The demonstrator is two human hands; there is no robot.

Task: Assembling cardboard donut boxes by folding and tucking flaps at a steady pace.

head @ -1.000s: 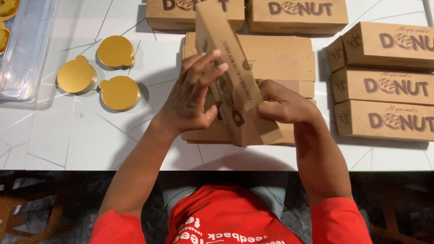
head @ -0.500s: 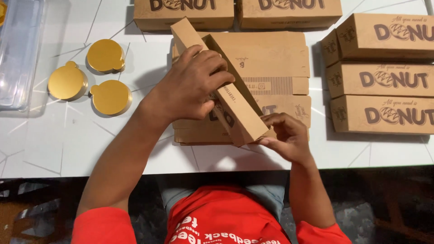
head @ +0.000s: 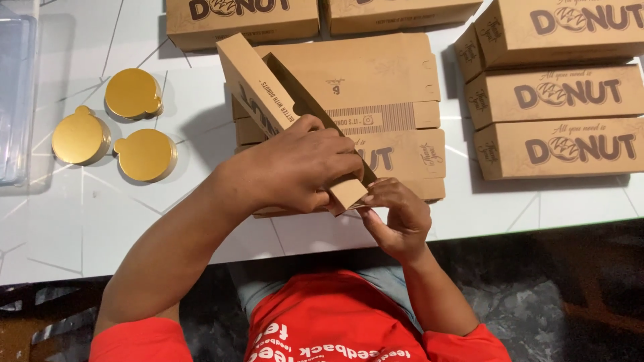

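A long brown cardboard box (head: 258, 84), partly folded up, lies tilted over a stack of flat box blanks (head: 396, 87) in the middle of the white table (head: 67, 221). My left hand (head: 302, 164) wraps over the box's near half and grips it. My right hand (head: 396, 214) pinches the flap at the near end of the box, just off the table's front edge.
Three round gold cake boards (head: 134, 94), (head: 80, 137), (head: 144, 155) lie at the left, beside a clear plastic tray (head: 15, 100). Several assembled brown boxes stand stacked at the right (head: 557, 97) and along the far edge (head: 241, 20).
The box has been lowered and squared into a long tube shape. My left hand slid to its near half and my right hand moved to the near end flap.
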